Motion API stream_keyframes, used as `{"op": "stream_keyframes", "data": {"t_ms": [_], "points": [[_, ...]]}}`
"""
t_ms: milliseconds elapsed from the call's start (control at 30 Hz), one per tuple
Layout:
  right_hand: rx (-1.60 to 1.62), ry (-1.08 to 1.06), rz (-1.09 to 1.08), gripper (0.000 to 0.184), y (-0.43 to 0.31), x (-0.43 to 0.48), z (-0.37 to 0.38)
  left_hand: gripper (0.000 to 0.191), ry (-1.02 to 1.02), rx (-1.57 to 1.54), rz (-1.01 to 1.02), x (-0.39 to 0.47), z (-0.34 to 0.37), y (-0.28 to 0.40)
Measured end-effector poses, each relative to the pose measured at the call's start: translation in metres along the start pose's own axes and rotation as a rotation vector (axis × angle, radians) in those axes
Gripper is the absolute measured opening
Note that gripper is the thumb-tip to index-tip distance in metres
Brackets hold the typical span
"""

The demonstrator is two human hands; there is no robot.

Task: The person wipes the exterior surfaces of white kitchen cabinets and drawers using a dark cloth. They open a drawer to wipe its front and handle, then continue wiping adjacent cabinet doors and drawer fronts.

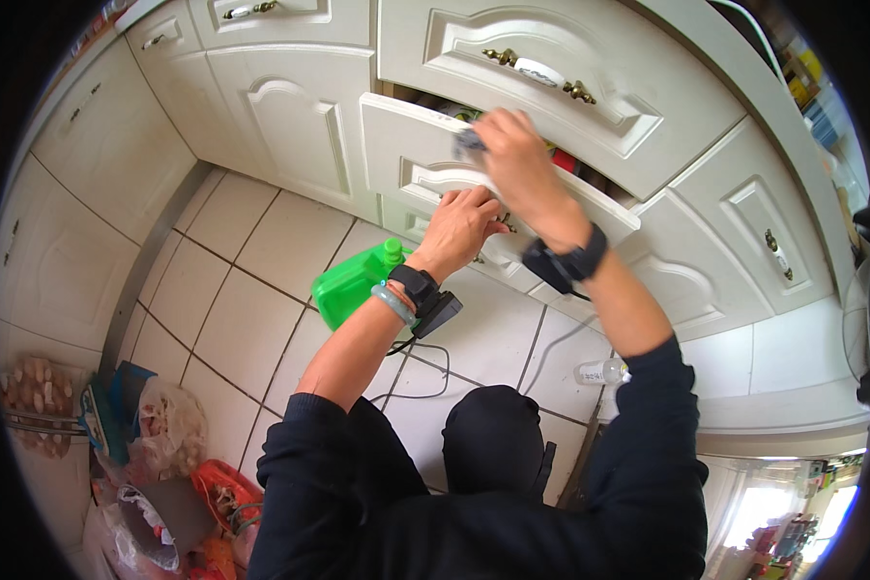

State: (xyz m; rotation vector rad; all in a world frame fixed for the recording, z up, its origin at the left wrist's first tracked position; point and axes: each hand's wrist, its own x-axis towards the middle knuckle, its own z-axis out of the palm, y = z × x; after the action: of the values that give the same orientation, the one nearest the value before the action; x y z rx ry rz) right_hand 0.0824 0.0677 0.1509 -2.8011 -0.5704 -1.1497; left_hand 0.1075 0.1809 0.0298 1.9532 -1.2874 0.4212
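A white cabinet drawer (pixel 399 138) with a raised panel front stands partly pulled out before me. My left hand (pixel 460 225) has its fingers curled over the drawer's handle (pixel 506 222), which they mostly cover. Above it, my right hand (pixel 515 156) is at the top edge of the drawer front, blurred. It holds a crumpled grey cloth or scrubber (pixel 469 143), too blurred to name exactly, against that edge. Through the gap above the front, part of the contents shows, including a red item (pixel 567 161).
A green plastic jug (pixel 351 283) stands on the tiled floor (pixel 250 341) beside my left forearm. A clear bottle (pixel 599 372) lies near my right elbow. A grey bin (pixel 167 518) and several bags are at lower left. Above is a closed drawer (pixel 406 43).
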Motion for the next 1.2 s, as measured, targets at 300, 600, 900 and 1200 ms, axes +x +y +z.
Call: {"op": "stream_keyframes", "data": {"t_ms": [300, 600, 900, 1200], "points": [[-0.154, 0.041, -0.063, 0.009, -0.035, 0.048, 0.052, 0.026, -0.069, -0.343, -0.206, -0.003, 0.005, -0.01], [-0.155, 0.069, 0.184, 0.027, 0.024, -0.092, -0.06, 0.016, 0.033, -0.033, -0.017, 0.0, -0.001, 0.006], [-0.112, 0.136, 0.127, 0.024, -0.002, -0.041, -0.014, 0.018, 0.031, -0.005, -0.031, 0.003, 0.001, 0.003], [-0.255, 0.177, 0.252, 0.028, 0.037, -0.14, -0.099, 0.016, 0.032, 0.032, -0.048, 0.003, 0.0, 0.006]]}}
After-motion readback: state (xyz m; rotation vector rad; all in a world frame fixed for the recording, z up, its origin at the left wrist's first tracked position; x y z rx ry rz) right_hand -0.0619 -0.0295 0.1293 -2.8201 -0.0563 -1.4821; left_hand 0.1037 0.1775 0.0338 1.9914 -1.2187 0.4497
